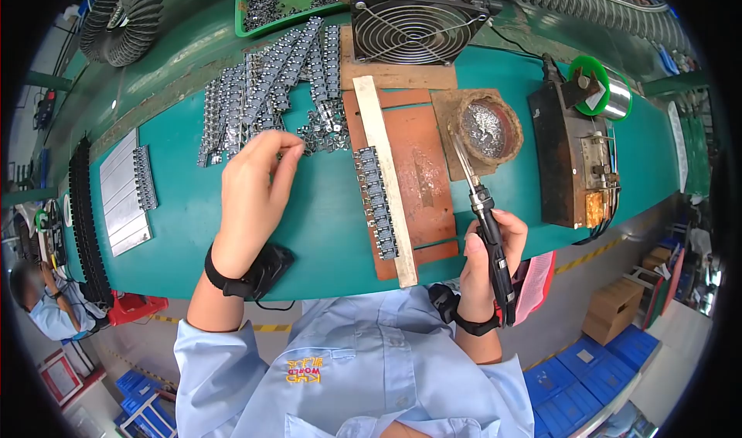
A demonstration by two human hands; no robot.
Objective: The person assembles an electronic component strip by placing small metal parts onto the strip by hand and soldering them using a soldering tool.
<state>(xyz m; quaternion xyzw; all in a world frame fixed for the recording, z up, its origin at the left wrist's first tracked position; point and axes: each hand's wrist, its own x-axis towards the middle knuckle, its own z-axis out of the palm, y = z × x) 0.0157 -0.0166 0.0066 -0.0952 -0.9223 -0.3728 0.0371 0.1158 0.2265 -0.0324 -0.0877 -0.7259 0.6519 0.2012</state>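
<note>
My left hand [259,187] is over the green mat with thumb and index finger close together, beside a loose pile of small metal parts [326,132]; whatever the fingertips hold is too small to tell. In my right hand [496,260] is a black soldering iron [488,233], its metal tip reaching the rim of a round solder pot [488,129]. Between the hands, a strip of small circuit boards [376,204] lies along a pale wooden bar [386,183] on a reddish-brown board [421,175]. Many more board strips [270,82] are heaped behind my left hand.
A black fan [417,24] stands at the back. On the right are a metal box unit [568,156] and a solder wire spool [610,94]. A green tray [282,1] holds small parts. Metal plates [124,194] lie left. Another person [58,306] sits far left.
</note>
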